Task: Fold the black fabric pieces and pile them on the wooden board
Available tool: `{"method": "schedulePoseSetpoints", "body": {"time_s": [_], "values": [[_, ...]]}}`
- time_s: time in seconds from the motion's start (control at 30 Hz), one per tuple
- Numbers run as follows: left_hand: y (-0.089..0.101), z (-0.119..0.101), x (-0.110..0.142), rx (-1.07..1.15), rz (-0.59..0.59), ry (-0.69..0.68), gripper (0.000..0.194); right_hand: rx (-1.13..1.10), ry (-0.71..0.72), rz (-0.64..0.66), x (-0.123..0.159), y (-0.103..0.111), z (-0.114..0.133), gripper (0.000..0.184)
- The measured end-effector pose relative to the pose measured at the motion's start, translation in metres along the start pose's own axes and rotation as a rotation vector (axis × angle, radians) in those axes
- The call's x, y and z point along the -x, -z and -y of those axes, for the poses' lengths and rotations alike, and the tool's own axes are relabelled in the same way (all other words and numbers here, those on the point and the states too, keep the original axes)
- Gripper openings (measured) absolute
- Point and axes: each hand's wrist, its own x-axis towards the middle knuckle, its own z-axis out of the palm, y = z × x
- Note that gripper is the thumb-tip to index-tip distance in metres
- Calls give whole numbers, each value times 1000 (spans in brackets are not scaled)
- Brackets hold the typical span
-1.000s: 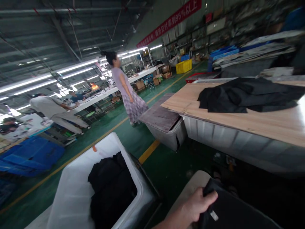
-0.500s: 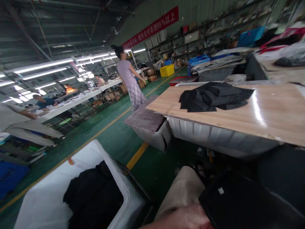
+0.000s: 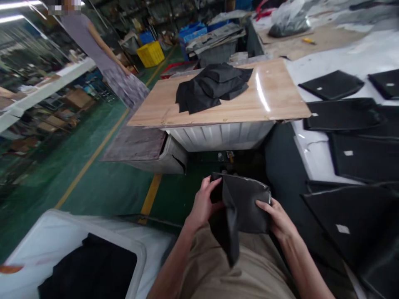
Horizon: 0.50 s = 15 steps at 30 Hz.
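Observation:
Between my two hands, above my lap, I hold a black fabric piece (image 3: 249,203) with a fold hanging down on its left side. My left hand (image 3: 202,203) is closed on its upper left corner, the fingertips partly behind the cloth. At the right edge, my right hand (image 3: 277,216) pinches it, with the thumb on the front face. To my right, several flat black pieces with small white labels lie spread out, the nearest labelled piece (image 3: 349,207) close to my right forearm. A white bin (image 3: 140,257) at lower left holds black cloth (image 3: 93,270).
Ahead, a wooden board (image 3: 274,91) rests on a ribbed white bin (image 3: 218,139) and carries a crumpled black cloth pile (image 3: 215,85). A covered grey bin (image 3: 174,158) adjoins it on the left. Beyond stands a person (image 3: 99,54) near a yellow crate (image 3: 150,54). A white table (image 3: 374,54) is at right.
The view has swung right and down, bringing the labelled black pieces and both my hands into sight. The black piece is now held up between my hands above my lap.

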Motion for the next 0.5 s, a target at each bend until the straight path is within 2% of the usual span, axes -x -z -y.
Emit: {"method": "schedulePoseSetpoints", "body": {"time_s": [0.1, 0.17, 0.27, 0.33, 0.5], "values": [[-2, 8, 2, -15, -45, -37, 74, -40, -8, -15, -7, -5, -12, 41], [-2, 15, 2, 124, -120, 49, 77, -47, 23, -8, -11, -4, -18, 42], [-1, 24, 3, 328, -91, 210, 58, -25, 91, 12, -15, 0, -23, 42], [1, 27, 4, 344, -60, 259, 43, -7, 140, 24, -15, 2, -23, 47], [4, 30, 6, 189, -138, 195, 37, -33, 246, -27, -7, 1, -17, 63]]}}
